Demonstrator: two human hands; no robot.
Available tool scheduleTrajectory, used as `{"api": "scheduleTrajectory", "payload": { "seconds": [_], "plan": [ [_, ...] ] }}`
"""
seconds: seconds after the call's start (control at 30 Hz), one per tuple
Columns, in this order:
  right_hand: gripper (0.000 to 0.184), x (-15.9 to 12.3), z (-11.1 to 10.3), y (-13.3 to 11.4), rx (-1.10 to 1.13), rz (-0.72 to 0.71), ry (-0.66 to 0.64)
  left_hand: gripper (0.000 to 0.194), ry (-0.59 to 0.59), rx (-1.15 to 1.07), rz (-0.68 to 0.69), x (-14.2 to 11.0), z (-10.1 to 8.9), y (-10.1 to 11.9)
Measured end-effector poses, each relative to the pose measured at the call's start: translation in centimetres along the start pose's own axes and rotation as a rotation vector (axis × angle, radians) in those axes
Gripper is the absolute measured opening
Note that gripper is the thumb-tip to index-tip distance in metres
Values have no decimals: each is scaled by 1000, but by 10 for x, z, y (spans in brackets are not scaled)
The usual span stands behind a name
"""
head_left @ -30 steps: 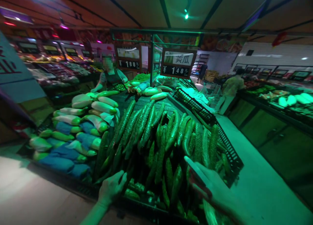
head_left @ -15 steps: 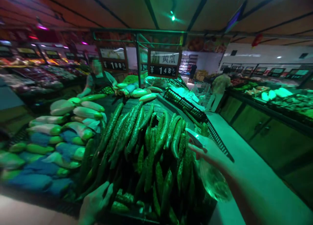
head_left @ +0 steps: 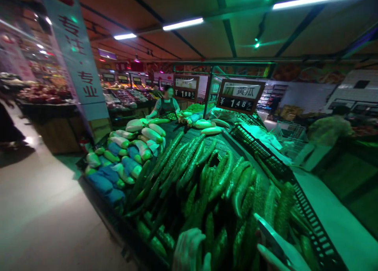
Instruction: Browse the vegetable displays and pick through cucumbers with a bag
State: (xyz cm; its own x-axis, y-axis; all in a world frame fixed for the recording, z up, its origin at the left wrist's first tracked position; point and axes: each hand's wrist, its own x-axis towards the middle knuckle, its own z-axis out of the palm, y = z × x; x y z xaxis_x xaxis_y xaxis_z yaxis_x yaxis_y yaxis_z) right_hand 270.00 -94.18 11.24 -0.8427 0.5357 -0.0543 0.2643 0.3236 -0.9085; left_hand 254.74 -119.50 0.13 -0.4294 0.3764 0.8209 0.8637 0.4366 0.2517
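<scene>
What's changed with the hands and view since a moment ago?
The view has swung left and up, showing more ceiling. The left hand now sits further right in frame above the cucumbers; the right hand still holds a flat dark phone; the clear bag is out of view. The cucumber pile looks undisturbed.

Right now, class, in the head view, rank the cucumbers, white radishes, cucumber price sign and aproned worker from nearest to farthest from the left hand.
From the left hand:
1. Cucumbers, heaped directly ahead.
2. White radishes, stacked left of them.
3. Cucumber price sign and aproned worker, both at the stall's far end; too close to call.
</scene>
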Motion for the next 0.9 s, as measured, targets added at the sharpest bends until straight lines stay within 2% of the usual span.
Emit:
{"api": "scheduleTrajectory", "payload": {
  "seconds": [0.07,0.13,0.23,0.3,0.33,0.4,0.5,0.57,0.67,0.9],
  "plan": [
    [74,-13,0,7,82,48,67,38,-73,23,98,-2,7,25],
    [77,-25,-7,10,176,82,212,44,-143,41,141,-4,12,39],
    [80,-34,-29,16,239,79,385,44,-179,5,143,-5,19,44],
    [78,-41,-42,25,232,108,424,44,-191,-45,135,-5,24,43],
    [76,-45,-46,29,206,130,408,43,-192,-66,130,-6,25,42],
    [72,-53,-45,39,121,145,290,42,-178,-82,135,-6,25,41],
    [70,-63,-29,54,28,66,41,39,-124,-79,145,-5,23,44],
    [68,-67,-16,61,31,32,-59,36,-78,-104,119,-1,22,50],
    [69,-69,-5,59,38,13,-112,33,-61,-139,73,7,20,61],
    [57,-60,2,27,-145,-21,-180,22,-127,-92,16,26,30,80]
  ]
}}
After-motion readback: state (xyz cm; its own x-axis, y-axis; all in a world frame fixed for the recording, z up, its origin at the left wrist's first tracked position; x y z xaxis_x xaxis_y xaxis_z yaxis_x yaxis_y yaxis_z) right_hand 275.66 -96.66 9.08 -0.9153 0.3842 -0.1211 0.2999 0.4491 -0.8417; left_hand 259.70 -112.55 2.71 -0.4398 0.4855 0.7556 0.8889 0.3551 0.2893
